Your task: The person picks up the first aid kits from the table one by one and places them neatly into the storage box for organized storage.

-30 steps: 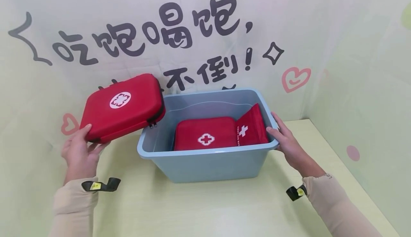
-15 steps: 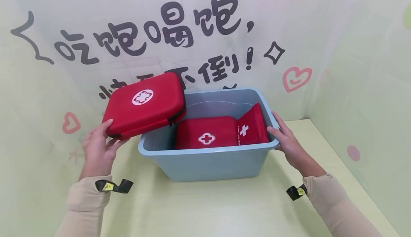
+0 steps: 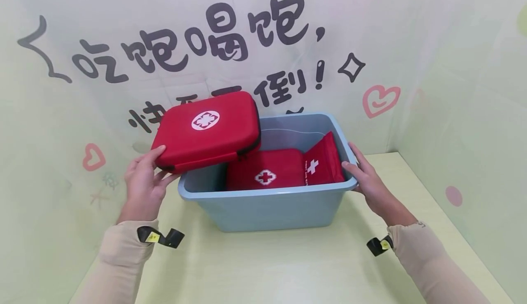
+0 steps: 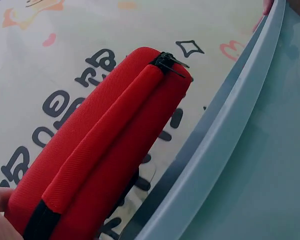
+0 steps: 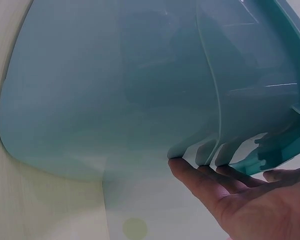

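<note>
My left hand (image 3: pixel 144 189) grips the near left corner of a red hard-shell first aid case (image 3: pixel 197 144), thumb on top. The case is tilted above the left part of a blue plastic tub (image 3: pixel 267 212), its right end overhanging the opening. In the left wrist view, the case's zipper pulls (image 4: pixel 167 64) hang at the far end, beside the tub's rim (image 4: pixel 215 135). My right hand (image 3: pixel 372 187) holds the tub's right end, thumb at the rim; in the right wrist view its fingertips (image 5: pixel 177 165) touch the outer wall.
Inside the tub lie a red first aid bag (image 3: pixel 263 167) with a white-outlined cross, partly hidden by the case, and a red first aid pouch (image 3: pixel 323 162) leaning on the right wall. The tub stands on a pale wooden table (image 3: pixel 263 267), before a printed wall cloth (image 3: pixel 350 16).
My left hand has carried the red first aid case to the right, from beside the tub to over its left part. My right hand has stayed at the tub's right end.
</note>
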`<state>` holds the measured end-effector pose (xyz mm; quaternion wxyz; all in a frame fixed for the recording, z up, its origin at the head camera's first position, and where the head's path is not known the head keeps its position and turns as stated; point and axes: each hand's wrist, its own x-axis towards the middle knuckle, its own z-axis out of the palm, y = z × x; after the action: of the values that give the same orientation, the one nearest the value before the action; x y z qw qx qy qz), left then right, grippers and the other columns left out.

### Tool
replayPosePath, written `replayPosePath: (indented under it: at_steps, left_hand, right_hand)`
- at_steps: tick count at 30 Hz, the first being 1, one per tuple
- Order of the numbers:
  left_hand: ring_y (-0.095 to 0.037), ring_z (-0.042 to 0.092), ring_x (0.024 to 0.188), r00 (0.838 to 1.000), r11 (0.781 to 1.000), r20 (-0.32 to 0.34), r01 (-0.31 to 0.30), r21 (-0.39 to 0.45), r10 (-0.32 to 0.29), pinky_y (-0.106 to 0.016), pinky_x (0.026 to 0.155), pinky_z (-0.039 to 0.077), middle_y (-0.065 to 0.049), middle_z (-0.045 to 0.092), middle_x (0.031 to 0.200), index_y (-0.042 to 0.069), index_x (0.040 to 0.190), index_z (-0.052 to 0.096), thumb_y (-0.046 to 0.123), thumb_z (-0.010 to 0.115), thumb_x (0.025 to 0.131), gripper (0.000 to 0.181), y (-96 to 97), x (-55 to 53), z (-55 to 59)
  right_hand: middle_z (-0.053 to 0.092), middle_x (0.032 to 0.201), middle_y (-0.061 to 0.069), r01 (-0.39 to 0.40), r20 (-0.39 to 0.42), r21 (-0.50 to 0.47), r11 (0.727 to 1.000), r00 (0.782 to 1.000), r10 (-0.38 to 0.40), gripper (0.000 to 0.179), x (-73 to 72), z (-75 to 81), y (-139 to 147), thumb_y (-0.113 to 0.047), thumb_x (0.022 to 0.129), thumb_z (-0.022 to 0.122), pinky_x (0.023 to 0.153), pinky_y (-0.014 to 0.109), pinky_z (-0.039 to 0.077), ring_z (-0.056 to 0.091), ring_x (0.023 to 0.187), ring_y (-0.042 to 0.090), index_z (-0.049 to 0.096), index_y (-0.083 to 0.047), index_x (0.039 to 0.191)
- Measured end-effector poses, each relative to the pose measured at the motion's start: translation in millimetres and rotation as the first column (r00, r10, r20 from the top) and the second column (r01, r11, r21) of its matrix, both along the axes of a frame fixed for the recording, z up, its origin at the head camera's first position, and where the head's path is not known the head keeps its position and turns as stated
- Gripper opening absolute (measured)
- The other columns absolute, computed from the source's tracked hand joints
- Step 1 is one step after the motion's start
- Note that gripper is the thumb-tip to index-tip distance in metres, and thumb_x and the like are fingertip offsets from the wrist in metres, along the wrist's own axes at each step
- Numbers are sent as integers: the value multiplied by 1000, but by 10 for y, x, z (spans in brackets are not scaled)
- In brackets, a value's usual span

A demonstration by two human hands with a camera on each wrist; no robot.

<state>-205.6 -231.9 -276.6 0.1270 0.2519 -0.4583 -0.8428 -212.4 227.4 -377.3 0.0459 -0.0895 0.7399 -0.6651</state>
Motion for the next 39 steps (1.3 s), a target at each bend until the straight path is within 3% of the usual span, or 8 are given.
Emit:
replayPosePath:
  at_steps: [5,12,23,39]
  left_hand:
    - [-27,45,125,1000,1000,-7,23,-16,-23,-40,76,58,1,44,140,21,115,48,23,86,78,54,138,20,-3]
    - [-26,44,129,998,997,8,65,-45,-65,-39,87,54,1,40,145,23,120,49,25,86,78,56,320,25,-5]
    - [-31,50,126,995,990,8,104,-92,-104,-44,87,52,-3,44,143,20,115,50,23,81,83,45,492,-8,-1]
    - [-29,52,123,986,972,31,166,-166,-164,-45,82,56,-5,47,141,20,111,50,22,74,90,32,712,-38,-120]
  right_hand:
    - [11,161,17,-2,-2,0,1000,1000,2,77,10,8,-5,-36,103,49,94,46,48,23,141,44,-1,-31,161]
    - [11,161,16,0,0,0,1000,1000,0,76,10,-1,-1,-37,103,48,93,44,49,23,141,44,-1,-31,161]
    - [11,161,16,3,-4,1,1000,1000,-3,76,-4,-18,11,-38,103,48,93,45,49,23,141,44,-1,-30,161]
    - [12,161,16,2,1,-3,1000,1000,-2,77,-15,-23,8,-38,102,49,93,45,49,22,141,43,0,-31,161]
